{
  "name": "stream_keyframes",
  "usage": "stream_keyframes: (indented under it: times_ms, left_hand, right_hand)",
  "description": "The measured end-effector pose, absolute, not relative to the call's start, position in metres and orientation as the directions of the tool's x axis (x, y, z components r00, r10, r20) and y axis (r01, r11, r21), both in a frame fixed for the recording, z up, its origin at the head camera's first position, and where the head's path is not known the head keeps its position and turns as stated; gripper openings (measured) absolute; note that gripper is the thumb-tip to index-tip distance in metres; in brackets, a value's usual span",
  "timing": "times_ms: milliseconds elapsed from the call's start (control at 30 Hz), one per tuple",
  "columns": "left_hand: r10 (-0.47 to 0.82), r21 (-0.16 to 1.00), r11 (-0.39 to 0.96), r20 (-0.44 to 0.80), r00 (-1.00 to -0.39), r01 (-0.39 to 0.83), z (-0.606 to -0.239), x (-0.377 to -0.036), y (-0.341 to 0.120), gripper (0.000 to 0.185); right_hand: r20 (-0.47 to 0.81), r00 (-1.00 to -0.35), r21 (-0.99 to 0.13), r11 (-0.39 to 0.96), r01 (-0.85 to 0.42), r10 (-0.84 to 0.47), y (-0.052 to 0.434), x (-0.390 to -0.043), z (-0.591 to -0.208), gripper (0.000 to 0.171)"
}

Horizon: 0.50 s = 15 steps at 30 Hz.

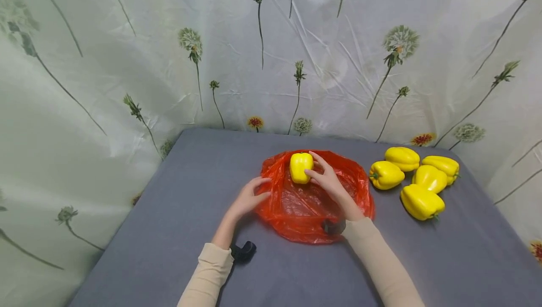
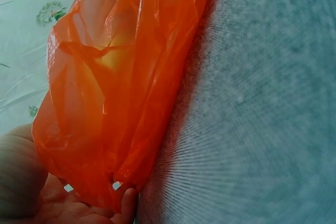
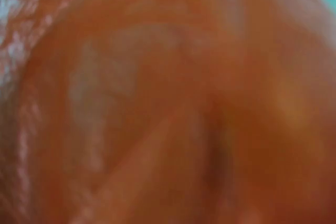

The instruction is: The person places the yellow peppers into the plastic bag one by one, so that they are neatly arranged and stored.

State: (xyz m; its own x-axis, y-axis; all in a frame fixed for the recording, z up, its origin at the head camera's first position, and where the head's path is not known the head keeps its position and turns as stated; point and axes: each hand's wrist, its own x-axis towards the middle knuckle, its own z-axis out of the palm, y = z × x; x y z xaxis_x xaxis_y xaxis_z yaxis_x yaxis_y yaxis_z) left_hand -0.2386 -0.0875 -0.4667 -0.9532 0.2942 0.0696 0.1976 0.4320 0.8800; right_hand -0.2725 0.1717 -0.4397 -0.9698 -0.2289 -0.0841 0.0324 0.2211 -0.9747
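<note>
Yellow bell pepper [image 1: 301,167] at the far edge of a red plastic bag [image 1: 313,203], gripped from its right side by the right hand [image 1: 327,178], fingers curled around it. Bag spread flat mid-table on the grey table [image 1: 169,213]; left edge pinched by the left hand [image 1: 250,197]. Five more yellow peppers [image 1: 417,177] clustered to the right, just beside the bag. Floral curtain [image 1: 127,62] behind and around.

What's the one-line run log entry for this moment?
left hand: grips red bag edge | right hand: holds yellow pepper over bag | four peppers beside bag, on grey table
</note>
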Motion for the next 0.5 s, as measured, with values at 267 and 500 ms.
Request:
stream_keyframes:
  times_ms: [267,500]
  left_hand:
    - [0.291,0.881,0.431,0.068,-0.954,0.194,-0.467,-0.238,-0.087,0.041]
    - [0.291,0.887,0.424,0.056,-0.955,0.181,-0.467,-0.238,-0.087,0.041]
  right_hand:
    - [-0.076,-0.981,-0.967,0.254,0.029,-0.177,0.165,-0.275,-0.443,0.058]
    - [-0.062,-0.994,-0.944,0.329,0.03,-0.089,0.157,-0.275,-0.445,0.059]
